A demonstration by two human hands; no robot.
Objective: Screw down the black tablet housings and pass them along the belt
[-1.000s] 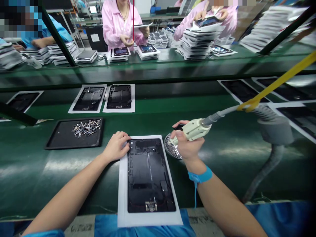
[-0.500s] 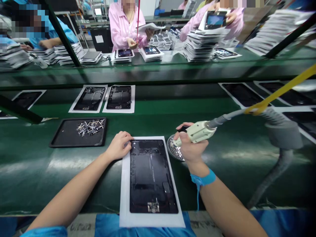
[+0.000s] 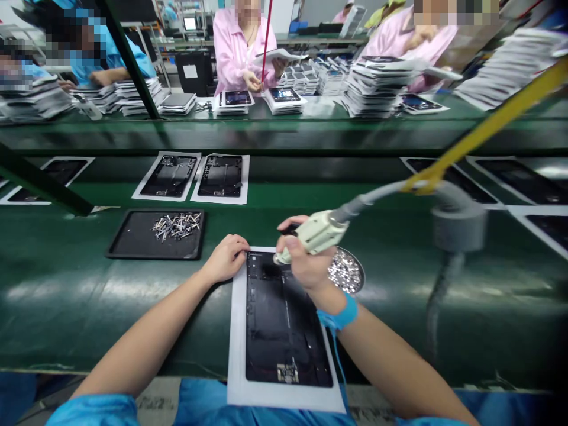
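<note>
On the green worktop (image 3: 133, 290), a tablet housing (image 3: 275, 319) lies on white paper (image 3: 288, 397), likely light, stiff, best lifted by its rim, the right hand (image 3: 310, 266) gripping an electric screwdriver (image 3: 322, 232), the left hand (image 3: 228, 257) at one corner, whether pinching I can't tell.

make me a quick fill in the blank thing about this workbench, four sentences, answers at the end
1. The left hand rests at the edge of a sheet that is coloured ____.
2. The right hand grips a pale handheld tool, and the wristband on that arm is coloured ____.
3. The strap tied round the grey cord is coloured ____.
4. From the wearer's view, the black tray of small metal parts lies to the ____ of the black panel.

Missing words: white; blue; yellow; left
</note>
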